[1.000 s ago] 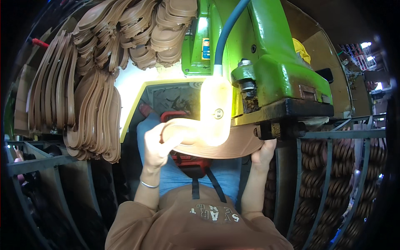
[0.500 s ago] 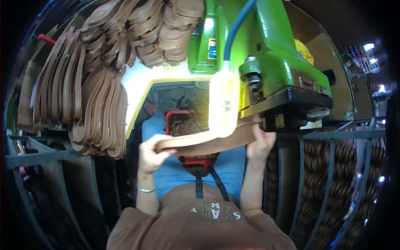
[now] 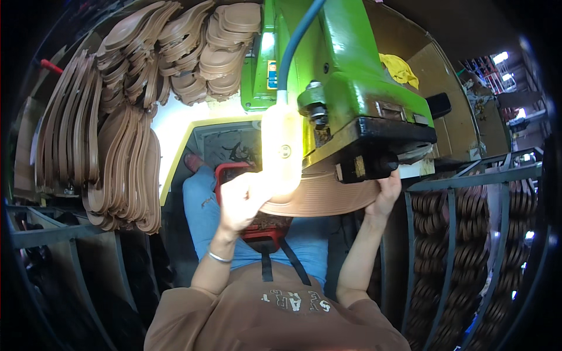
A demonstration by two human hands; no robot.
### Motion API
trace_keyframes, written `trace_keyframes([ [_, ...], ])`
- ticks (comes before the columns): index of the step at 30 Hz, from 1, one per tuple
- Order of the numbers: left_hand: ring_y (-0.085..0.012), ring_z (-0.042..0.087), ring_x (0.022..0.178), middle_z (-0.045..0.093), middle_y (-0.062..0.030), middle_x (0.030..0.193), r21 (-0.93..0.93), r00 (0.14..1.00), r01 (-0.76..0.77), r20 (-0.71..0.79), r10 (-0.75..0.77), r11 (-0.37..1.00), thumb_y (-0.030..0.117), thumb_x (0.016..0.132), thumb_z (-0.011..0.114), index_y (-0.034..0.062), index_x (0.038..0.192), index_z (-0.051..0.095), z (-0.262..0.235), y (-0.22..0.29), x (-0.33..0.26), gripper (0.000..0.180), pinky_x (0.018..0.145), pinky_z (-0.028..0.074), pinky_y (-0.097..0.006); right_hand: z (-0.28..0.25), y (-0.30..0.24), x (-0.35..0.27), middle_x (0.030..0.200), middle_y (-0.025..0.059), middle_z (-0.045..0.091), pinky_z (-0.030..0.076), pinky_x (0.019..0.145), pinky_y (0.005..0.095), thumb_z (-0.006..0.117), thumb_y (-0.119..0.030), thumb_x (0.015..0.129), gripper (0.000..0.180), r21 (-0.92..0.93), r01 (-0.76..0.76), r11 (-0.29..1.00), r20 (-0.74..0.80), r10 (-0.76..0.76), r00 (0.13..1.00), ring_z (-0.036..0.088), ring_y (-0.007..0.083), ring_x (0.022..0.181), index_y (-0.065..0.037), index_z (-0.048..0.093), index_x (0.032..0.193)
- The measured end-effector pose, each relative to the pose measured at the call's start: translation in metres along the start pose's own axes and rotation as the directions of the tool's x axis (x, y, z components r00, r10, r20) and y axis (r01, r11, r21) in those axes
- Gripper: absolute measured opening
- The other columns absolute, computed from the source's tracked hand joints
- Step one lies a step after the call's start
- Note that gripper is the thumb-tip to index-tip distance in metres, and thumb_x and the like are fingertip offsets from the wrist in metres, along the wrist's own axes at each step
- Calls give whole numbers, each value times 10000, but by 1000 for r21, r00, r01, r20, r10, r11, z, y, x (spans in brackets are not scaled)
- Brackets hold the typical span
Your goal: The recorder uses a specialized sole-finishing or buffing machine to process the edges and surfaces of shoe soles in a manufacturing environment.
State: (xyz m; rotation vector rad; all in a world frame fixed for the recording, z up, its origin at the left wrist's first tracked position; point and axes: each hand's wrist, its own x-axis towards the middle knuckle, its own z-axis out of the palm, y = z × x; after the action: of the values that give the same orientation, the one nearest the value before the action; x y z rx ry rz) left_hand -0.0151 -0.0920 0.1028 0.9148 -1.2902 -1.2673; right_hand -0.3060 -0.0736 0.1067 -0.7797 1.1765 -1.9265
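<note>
A brown shoe sole (image 3: 333, 198) spans the gap between my two hands, its ridged face showing and its far edge hidden under the black head (image 3: 386, 146) of a green machine (image 3: 363, 64). My left hand (image 3: 243, 202) grips the sole's left end, close by a glowing lamp (image 3: 282, 152) whose glare washes out the fingertips. At the other end, my right hand (image 3: 383, 198) is closed on the sole beside the machine's dark round knob, which covers some of the fingers.
Stacks of brown soles (image 3: 126, 169) crowd the white tabletop (image 3: 175, 120) on the left. Below the cutout, a red bin (image 3: 225, 172) with brown trimmings stands between my legs. Metal racks (image 3: 451, 234) flank both sides; the right one holds many soles. A cardboard box (image 3: 451, 123) stands behind the machine.
The sole has turned so its ridged face shows more. My left hand has moved right, toward the lamp, and my right hand is farther round the machine head. The whole view has shifted slightly.
</note>
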Motion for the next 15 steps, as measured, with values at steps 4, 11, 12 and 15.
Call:
trace_keyframes([
  [4, -126, 627, 770, 670, -79, 869, -102, 998, 45, -42, -50, 994, 25, 808, 645, -83, 968, 635, -29, 13, 2, 193, 715, 491, -240, 24, 11, -18, 949, 114, 598, 475, 829, 276, 595, 8, 788, 251, 49, -77, 996, 38, 75, 996, 587, 143, 874, 16, 472, 1006],
  [11, -128, 611, 745, 655, -102, 879, 84, 994, 104, -55, -99, 991, -4, 774, 642, -58, 967, 641, -19, 1, -14, 201, 640, 476, -212, 8, 1, -19, 988, 111, 615, 473, 813, 270, 603, -6, 807, 269, -68, 40, 997, 48, -36, 998, 592, 152, 876, 35, 536, 1064],
  [12, -124, 608, 741, 658, -96, 880, 61, 998, 67, 5, -67, 996, -4, 776, 662, -57, 970, 649, -4, 1, -11, 201, 625, 475, -209, -1, -7, -15, 986, 117, 619, 483, 825, 286, 586, 5, 825, 262, -59, 37, 998, 19, -36, 999, 605, 169, 881, 37, 535, 1079],
  [15, -47, 497, 592, 645, -33, 735, -51, 999, 45, 6, -44, 998, 73, 766, 732, -19, 958, 672, 38, -13, -7, 221, 528, 407, -213, -26, -27, -9, 990, 124, 620, 502, 837, 312, 568, -4, 852, 264, 4, 61, 998, -13, -61, 998, 621, 190, 893, 38, 521, 1108],
])
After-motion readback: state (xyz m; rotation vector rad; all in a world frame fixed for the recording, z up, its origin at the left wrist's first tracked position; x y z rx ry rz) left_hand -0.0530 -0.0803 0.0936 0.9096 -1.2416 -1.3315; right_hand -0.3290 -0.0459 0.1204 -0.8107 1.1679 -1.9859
